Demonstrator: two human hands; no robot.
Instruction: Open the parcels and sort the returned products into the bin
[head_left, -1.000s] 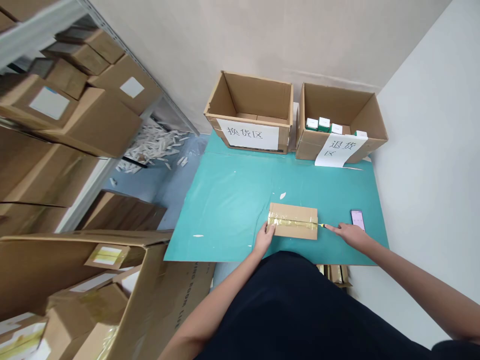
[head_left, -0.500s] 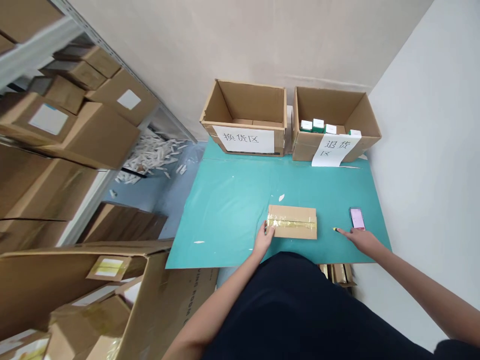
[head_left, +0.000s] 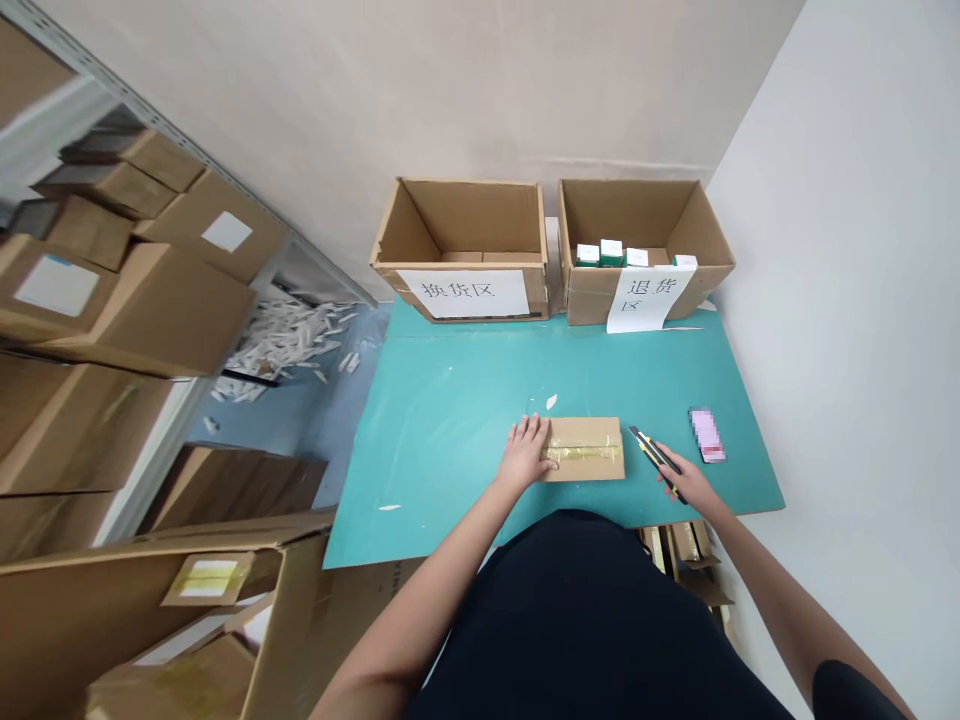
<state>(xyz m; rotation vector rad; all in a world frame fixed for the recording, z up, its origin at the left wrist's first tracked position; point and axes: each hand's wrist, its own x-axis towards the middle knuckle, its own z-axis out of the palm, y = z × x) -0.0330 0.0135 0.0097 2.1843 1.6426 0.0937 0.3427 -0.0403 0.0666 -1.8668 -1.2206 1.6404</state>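
Note:
A small cardboard box (head_left: 585, 462) with yellowish clear tape along its top seam lies flat on the table. At its left end, my left hand (head_left: 523, 452) grips it, fingers over the top and thumb at the near side. My right hand (head_left: 686, 480), to the right of the box, is closed around a black and yellow utility knife (head_left: 651, 450). The knife's tip points up and left, close to the box's right end but apart from it. Beyond my right hand a phone (head_left: 706, 432) with a blurred pink screen lies on the table.
On the green tabletop (head_left: 450, 400), an open carton (head_left: 480, 230) with a paper sign stands at the back. Beside it, another carton (head_left: 712, 255) holds several white-green boxes. Shelves of cartons (head_left: 172, 290) and a large open carton (head_left: 300, 590) stand left. A wall (head_left: 847, 300) bounds the right.
My right hand has lifted the utility knife from beside the phone and brought it left toward the box. My left hand has shifted further over the box's left end.

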